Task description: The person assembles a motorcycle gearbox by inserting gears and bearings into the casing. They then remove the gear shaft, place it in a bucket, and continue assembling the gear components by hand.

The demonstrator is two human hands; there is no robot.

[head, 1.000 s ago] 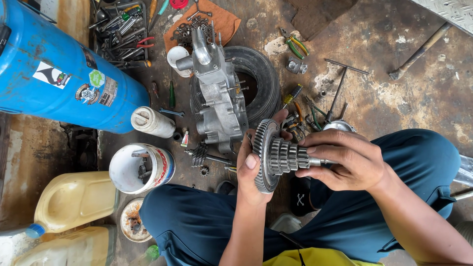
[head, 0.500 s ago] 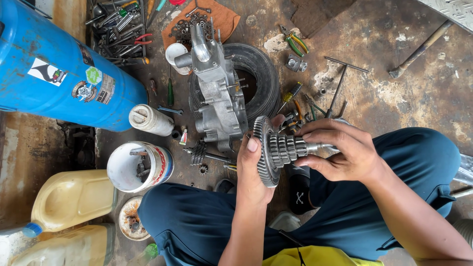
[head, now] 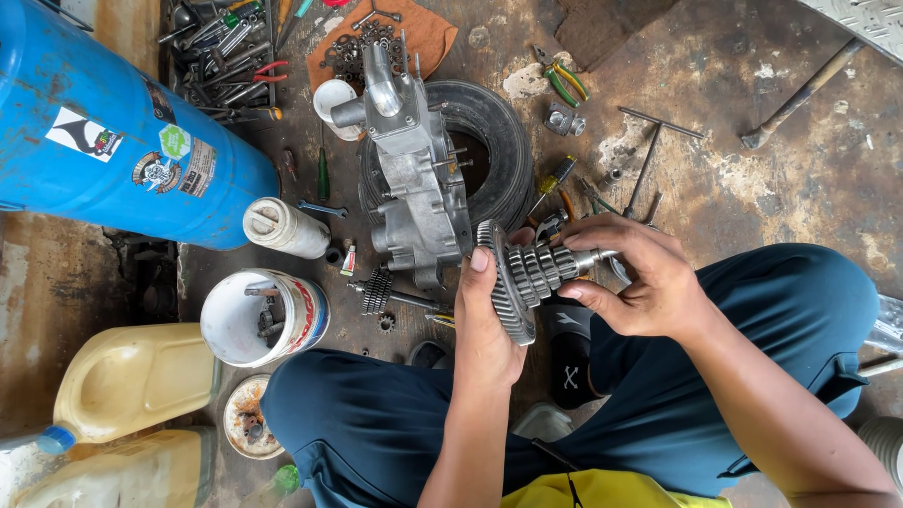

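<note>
I hold a steel gear shaft (head: 534, 275) with several stacked gears and one large toothed wheel between both hands, above my knees. My left hand (head: 484, 320) grips the large wheel end from below, thumb up along its face. My right hand (head: 638, 282) wraps the narrow shaft end, fingers curled over it. Just beyond the shaft an aluminium engine case (head: 409, 179) lies across a small black tyre (head: 503, 155) on the floor. A second, smaller gear shaft (head: 386, 293) lies on the floor beside the case.
A blue drum (head: 113, 132) lies at the left, with a white can (head: 263, 318), a white tube (head: 282, 228) and yellow jugs (head: 127, 381) near it. Loose hand tools (head: 230, 75), pliers (head: 562, 83), a T-wrench (head: 649, 155) and a hammer (head: 800, 94) lie scattered on the stained floor.
Both hands have shifted slightly with the gear shaft, and my right hand's fingers have regripped the narrow end. Nothing else has moved.
</note>
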